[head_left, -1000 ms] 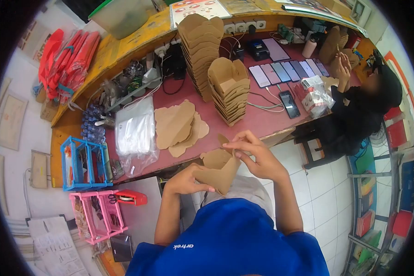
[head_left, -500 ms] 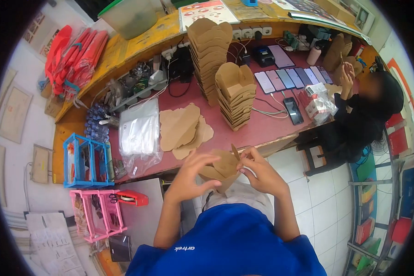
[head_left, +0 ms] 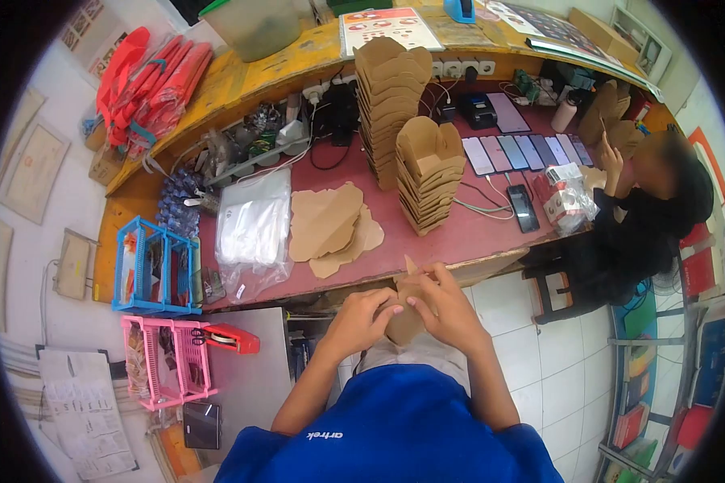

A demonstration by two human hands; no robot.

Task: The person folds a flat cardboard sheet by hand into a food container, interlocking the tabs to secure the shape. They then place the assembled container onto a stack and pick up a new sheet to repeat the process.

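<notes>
A partly folded brown cardboard food box (head_left: 405,324) is held over my lap, just in front of the table's near edge. My left hand (head_left: 361,322) is closed on its left side, thumb pressed near the middle. My right hand (head_left: 446,312) grips the right side, thumb inward, with a flap sticking up by its fingers. The fingers hide much of the box. Beyond it on the red table lie flat cardboard blanks (head_left: 330,221). Behind stand a shorter stack of folded boxes (head_left: 431,177) and a taller stack (head_left: 389,105).
Left are clear plastic bags (head_left: 254,217), a blue basket (head_left: 155,270), a pink basket (head_left: 169,362) and a red tape dispenser (head_left: 229,338). Several phones (head_left: 511,153) lie at the right, with a charging phone (head_left: 523,208). Another person in black (head_left: 648,201) sits at the far right.
My left hand has moved from open beside the box onto it, and the box's open top has been drawn narrower. My right hand stays on the box. The view has shifted slightly.
</notes>
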